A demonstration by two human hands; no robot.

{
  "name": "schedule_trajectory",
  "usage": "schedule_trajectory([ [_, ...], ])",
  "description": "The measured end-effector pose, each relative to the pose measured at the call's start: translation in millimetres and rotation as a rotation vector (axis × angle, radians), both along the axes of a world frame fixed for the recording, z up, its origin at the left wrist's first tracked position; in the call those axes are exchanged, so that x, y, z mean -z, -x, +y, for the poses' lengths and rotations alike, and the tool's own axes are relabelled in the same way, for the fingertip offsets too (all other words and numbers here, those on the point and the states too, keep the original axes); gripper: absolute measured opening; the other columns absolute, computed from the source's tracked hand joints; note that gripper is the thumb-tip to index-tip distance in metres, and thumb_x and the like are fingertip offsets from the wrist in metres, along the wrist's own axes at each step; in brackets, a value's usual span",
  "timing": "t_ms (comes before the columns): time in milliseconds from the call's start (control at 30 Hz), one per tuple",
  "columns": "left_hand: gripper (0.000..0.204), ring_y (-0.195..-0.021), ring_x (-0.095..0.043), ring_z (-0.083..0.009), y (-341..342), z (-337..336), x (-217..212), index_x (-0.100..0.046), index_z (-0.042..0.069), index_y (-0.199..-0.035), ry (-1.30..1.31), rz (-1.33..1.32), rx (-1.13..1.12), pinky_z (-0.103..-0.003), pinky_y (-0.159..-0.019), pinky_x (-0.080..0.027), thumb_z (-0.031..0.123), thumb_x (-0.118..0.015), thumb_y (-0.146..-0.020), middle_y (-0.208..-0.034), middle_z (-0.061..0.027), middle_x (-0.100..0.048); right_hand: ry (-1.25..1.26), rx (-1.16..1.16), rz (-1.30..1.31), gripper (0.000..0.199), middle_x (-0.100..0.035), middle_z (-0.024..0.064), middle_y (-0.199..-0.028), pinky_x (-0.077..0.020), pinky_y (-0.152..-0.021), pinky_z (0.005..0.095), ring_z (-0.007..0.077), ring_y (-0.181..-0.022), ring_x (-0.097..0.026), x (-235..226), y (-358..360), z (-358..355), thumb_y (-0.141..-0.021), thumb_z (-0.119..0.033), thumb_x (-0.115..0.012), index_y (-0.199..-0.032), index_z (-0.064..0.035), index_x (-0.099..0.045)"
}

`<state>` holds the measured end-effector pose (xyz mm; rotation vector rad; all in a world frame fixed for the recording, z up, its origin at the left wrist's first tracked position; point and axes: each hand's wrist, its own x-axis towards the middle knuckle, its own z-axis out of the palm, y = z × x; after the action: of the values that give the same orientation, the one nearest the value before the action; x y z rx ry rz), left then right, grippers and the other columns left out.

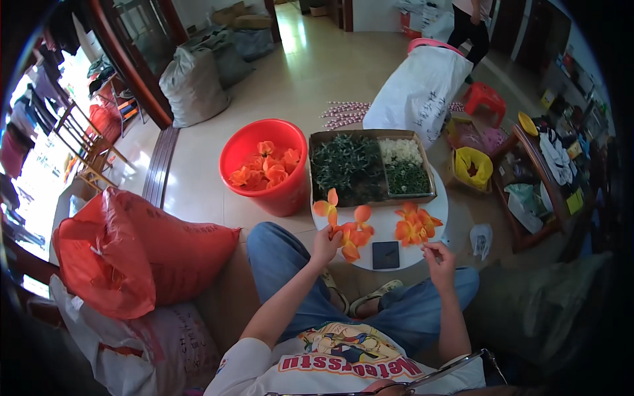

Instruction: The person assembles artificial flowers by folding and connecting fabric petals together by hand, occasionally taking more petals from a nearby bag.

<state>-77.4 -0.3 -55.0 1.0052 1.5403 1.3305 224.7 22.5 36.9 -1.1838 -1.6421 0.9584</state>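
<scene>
My left hand (pixel 325 247) is closed on orange artificial flower petals (pixel 325 208) that fan out above and beside its fingers. More loose orange petals (pixel 357 232) lie against that hand, over the edge of a round white table (pixel 432 232). My right hand (pixel 440 261) has thumb and forefinger pinched together beside a cluster of orange petals (pixel 416 223); whatever is in the pinch is too small to make out. Between the hands, a dark square pad (pixel 386 255) lies on the table. Behind them a cardboard box (pixel 370 200) holds green sprigs (pixel 348 160) and small whitish pieces (pixel 401 150).
A red bucket (pixel 290 201) of orange flowers stands left of the table. Big red (pixel 175 261) and white (pixel 178 340) sacks crowd my left side. Ahead are a large white sack (pixel 413 86), a red stool (pixel 485 100) and a standing person (pixel 470 30).
</scene>
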Motion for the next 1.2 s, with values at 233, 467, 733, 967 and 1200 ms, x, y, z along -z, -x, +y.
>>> schedule_trajectory([
  [233,0.023,-0.073,-0.060,-0.0380,0.7,7.7,15.2,-0.060,0.000,-0.081,0.142,0.694,0.020,-0.044,-0.066,-0.048,0.023,-0.063,-0.079,-0.081,-0.0196,-0.060,0.027,-0.006,-0.004,0.009,-0.064,0.0072,-0.081,-0.0478,-0.064,0.0244,0.0123,-0.071,-0.062,21.6,4.4,18.2,-0.085,-0.002,-0.060,-0.093,0.0014,-0.063],
  [467,0.020,-0.074,-0.060,-0.0375,-4.5,2.4,13.8,-0.061,0.000,-0.083,0.061,0.687,0.000,-0.045,-0.065,-0.048,0.020,-0.061,-0.081,-0.083,-0.0175,-0.060,-0.415,-0.395,-0.391,0.023,-0.059,0.0103,-0.097,-0.0479,-0.078,0.0363,0.0243,-0.094,-0.057,-18.7,117.4,71.4,-0.076,-0.007,-0.063,-0.099,-0.0051,-0.063],
  [733,0.022,-0.068,-0.060,-0.0349,-4.0,2.6,24.5,-0.062,0.000,-0.088,0.050,0.627,-0.030,-0.042,-0.063,-0.048,0.020,-0.064,-0.080,-0.082,-0.0183,-0.061,-1.325,-0.832,-0.725,0.025,-0.056,0.0066,-0.108,-0.0401,-0.093,0.0392,0.0227,-0.108,-0.049,29.2,213.1,125.8,-0.076,-0.015,-0.055,-0.098,-0.0052,-0.062],
  [967,0.019,-0.069,-0.064,-0.0161,7.9,-1.4,40.2,-0.061,0.000,-0.101,0.129,-0.035,-0.262,-0.029,-0.058,-0.050,0.008,-0.063,-0.084,-0.080,-0.0112,-0.066,-0.919,-0.730,-0.553,0.018,-0.059,0.0043,-0.100,-0.0418,-0.088,0.0357,0.0222,-0.101,-0.054,5.7,187.7,102.3,-0.071,-0.014,-0.057,-0.088,-0.0090,-0.064],
  [1200,0.036,-0.070,-0.061,-0.0118,8.8,4.0,30.5,-0.049,-0.001,-0.123,0.027,-0.254,-0.320,-0.023,-0.060,-0.050,0.001,-0.056,-0.087,-0.099,-0.0101,-0.063,-0.692,-0.869,-0.821,0.038,-0.054,0.0082,-0.121,-0.0422,-0.090,0.0372,0.0256,-0.109,-0.049,16.4,159.6,100.6,-0.074,-0.013,-0.064,-0.111,-0.0109,-0.061],
])
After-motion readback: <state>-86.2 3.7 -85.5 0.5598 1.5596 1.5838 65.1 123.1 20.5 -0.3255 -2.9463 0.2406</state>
